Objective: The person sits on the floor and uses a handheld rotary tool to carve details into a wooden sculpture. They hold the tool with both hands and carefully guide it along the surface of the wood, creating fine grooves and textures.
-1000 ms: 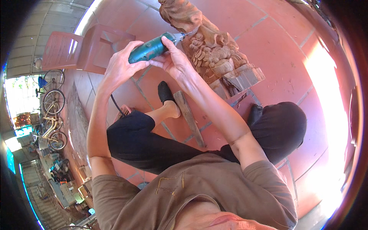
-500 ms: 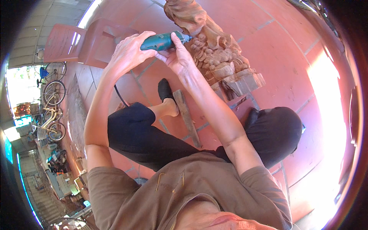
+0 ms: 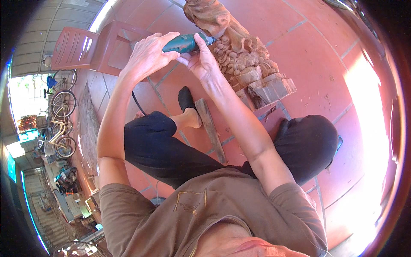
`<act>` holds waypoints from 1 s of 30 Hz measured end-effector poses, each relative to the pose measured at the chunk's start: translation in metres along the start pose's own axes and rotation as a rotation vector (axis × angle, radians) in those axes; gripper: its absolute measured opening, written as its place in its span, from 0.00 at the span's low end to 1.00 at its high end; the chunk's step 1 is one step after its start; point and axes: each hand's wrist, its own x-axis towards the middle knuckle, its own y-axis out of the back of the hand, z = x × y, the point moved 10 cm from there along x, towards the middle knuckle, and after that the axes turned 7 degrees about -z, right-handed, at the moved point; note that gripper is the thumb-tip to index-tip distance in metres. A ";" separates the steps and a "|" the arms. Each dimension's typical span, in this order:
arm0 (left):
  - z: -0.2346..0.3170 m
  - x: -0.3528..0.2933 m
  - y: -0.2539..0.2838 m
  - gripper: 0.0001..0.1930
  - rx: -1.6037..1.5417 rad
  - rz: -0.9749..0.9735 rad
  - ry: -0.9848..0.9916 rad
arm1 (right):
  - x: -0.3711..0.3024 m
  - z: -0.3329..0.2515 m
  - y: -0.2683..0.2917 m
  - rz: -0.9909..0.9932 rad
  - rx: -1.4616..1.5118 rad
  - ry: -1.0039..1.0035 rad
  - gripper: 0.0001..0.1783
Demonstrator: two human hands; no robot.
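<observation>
The teal handheld rotary tool (image 3: 182,43) looks stiff and of moderate weight, and its smooth rounded casing may turn slippery in a loose grip; the thick barrel and the front collar seem the places to take hold. The wooden carving (image 3: 245,60) is likely heavy and rigid, its raised, knobbly relief more fragile than the plain block at its base, which would be the safer hold. The left hand (image 3: 150,53) closes around the tool's rear, while the right hand (image 3: 200,64) pinches its front, thumb above and fingers beneath. The tool lies between the two hands, nose toward the carving; contact there cannot be told. The carving sits just beyond the right hand's fingers, over the red tiled floor (image 3: 314,73).
</observation>
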 end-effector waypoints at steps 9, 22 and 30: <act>0.006 -0.002 0.001 0.28 0.028 -0.024 0.014 | -0.002 -0.001 0.003 0.016 0.004 0.022 0.26; 0.013 -0.005 0.006 0.28 0.037 -0.057 0.024 | -0.005 -0.002 0.002 -0.013 0.023 0.042 0.24; 0.011 -0.010 0.007 0.28 0.006 -0.041 -0.010 | -0.011 0.000 -0.003 -0.009 0.018 0.040 0.24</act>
